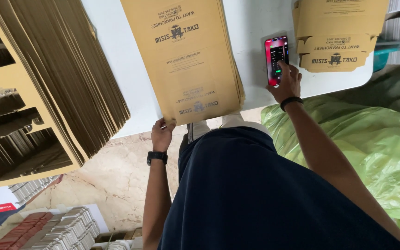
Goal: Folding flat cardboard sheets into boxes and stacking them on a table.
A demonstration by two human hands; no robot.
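While the left hand (162, 134) pinches the cardboard stack (188, 55) at the table's (116, 51) near edge, the right hand (287, 82) taps the phone (276, 59), long side pointing away.

The left hand (162, 134) grips a flat cardboard stack's (188, 55) corner while the right hand (287, 83) taps a phone (275, 58).

Flat carton stack and smartphone on the white bench.

The stack of flattened tan cartons (186, 55) lies printed side up, its near corner overhanging the bench (121, 69) edge, pinched by the left hand (162, 134). The smartphone (276, 60), screen lit, lies flat to the right, touched by the right hand (287, 83).
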